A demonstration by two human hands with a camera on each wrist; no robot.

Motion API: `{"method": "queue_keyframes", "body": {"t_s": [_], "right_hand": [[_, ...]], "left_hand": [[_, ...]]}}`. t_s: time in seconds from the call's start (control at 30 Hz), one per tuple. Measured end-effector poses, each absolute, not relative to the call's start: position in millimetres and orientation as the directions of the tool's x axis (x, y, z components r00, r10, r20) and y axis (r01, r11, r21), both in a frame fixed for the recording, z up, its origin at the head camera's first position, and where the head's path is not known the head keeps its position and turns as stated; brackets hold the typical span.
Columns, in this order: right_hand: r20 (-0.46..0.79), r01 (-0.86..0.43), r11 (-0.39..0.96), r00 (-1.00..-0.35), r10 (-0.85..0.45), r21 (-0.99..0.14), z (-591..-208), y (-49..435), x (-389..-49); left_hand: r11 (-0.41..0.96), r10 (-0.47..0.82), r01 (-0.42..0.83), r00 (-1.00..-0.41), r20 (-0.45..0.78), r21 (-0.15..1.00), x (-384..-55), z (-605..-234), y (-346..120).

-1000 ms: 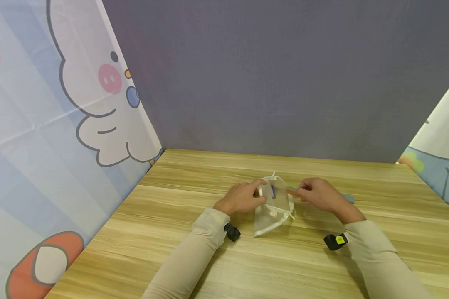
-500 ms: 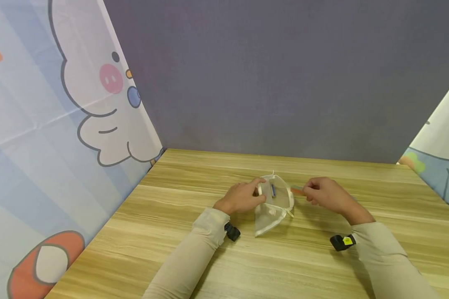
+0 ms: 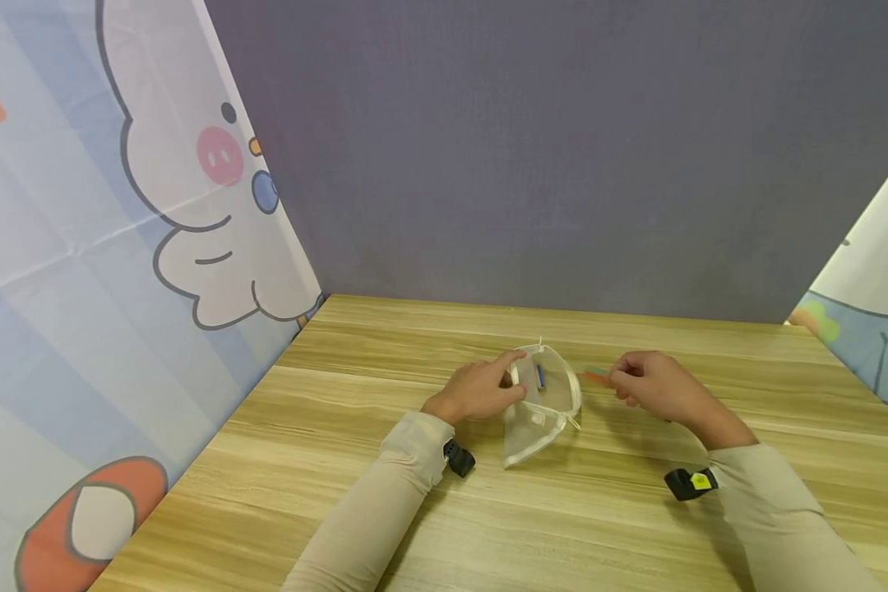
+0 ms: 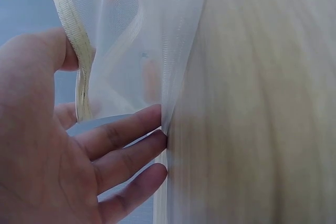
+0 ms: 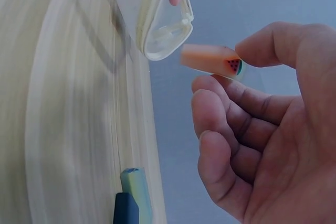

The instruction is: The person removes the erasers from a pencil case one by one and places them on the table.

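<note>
A white see-through mesh pouch (image 3: 527,442) stands with its mouth spread wide. My left hand (image 3: 477,390) grips its left rim, thumb and forefinger apart; in the left wrist view the mesh (image 4: 123,72) hangs over those fingers. A small blue item (image 3: 540,376) shows inside through the mouth. Right of the pouch, my right hand (image 3: 649,386) pinches a flat orange-and-green piece (image 3: 596,377) between thumb and forefinger. The right wrist view shows a watermelon print at the held end of this orange piece (image 5: 207,60). Its free end points at the pouch's mouth, a small gap away.
Both hands work over a wood-grain table (image 3: 355,444). In the right wrist view, a teal-and-yellow bar (image 5: 135,190) and a dark blue item (image 5: 126,209) lie below my right hand. A dark grey panel (image 3: 548,156) rises behind the table, with a cartoon-print cloth (image 3: 67,247) on the left.
My right hand has drawn back to the right with the orange-and-green piece, away from the pouch's mouth. My left hand has kept its place at the rim.
</note>
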State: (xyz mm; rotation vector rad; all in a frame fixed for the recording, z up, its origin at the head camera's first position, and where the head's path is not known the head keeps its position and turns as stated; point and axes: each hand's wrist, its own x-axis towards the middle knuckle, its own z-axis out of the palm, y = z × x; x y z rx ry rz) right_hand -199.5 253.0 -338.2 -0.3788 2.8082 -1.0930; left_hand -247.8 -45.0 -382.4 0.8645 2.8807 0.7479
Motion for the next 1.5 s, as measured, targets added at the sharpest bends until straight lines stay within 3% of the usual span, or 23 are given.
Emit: {"method": "queue_keyframes", "body": {"t_s": [1.5], "right_hand": [[-0.014,-0.199,0.725,-0.961,-0.276,-0.659,-342.1,283.8,-185.4]], "left_hand": [[0.720,0.516,0.477,-0.854,0.070,0.504,-247.7,-383.0,-46.7]]}}
